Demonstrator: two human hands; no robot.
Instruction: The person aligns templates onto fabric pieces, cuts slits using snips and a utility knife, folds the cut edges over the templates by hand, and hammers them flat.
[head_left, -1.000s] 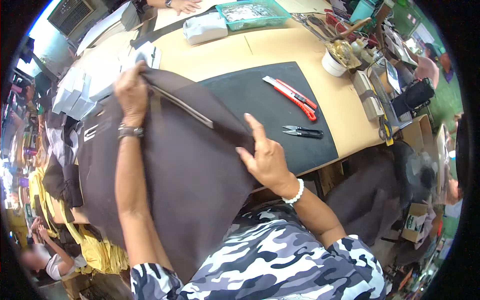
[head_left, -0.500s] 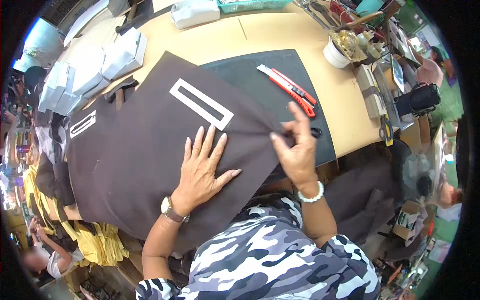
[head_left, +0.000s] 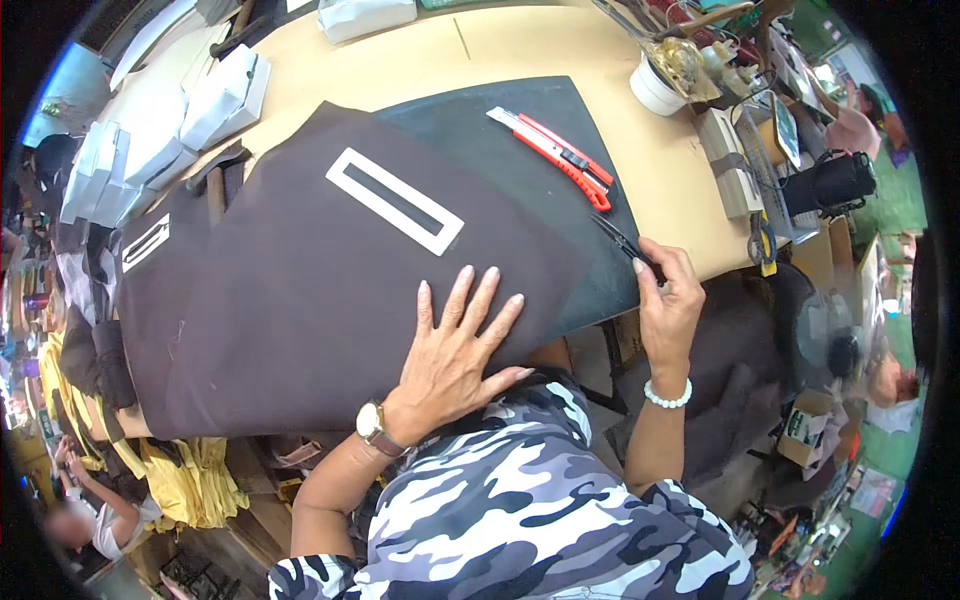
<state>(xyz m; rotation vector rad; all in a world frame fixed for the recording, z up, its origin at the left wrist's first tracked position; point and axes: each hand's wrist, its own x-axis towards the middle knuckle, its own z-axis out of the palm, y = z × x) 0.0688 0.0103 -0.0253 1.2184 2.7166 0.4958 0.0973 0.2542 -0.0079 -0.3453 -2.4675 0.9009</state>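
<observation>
Dark brown fabric [head_left: 290,300] lies spread over the near part of the table and part of a dark mat [head_left: 520,110]. A white rectangular frame [head_left: 395,200] shows on it, and a smaller white frame [head_left: 146,243] is at its left. My left hand [head_left: 455,345] rests flat on the fabric, fingers spread, just below the larger frame. My right hand [head_left: 668,290] pinches the handle end of small black thread snips [head_left: 617,236] at the mat's right edge. Above them lies a red utility knife [head_left: 555,158].
White boxes [head_left: 225,95] stand at the upper left. A white pot [head_left: 657,88], scissors [head_left: 762,243] and a black cylindrical object [head_left: 828,184] are at the right. Yellow cloth [head_left: 195,480] hangs at the lower left. Another person's hands [head_left: 75,465] show at the far left.
The fabric has been turned and laid flat, revealing the white frames. My left hand has let go of its edge and lies flat. My right hand has left the fabric and taken hold of the snips.
</observation>
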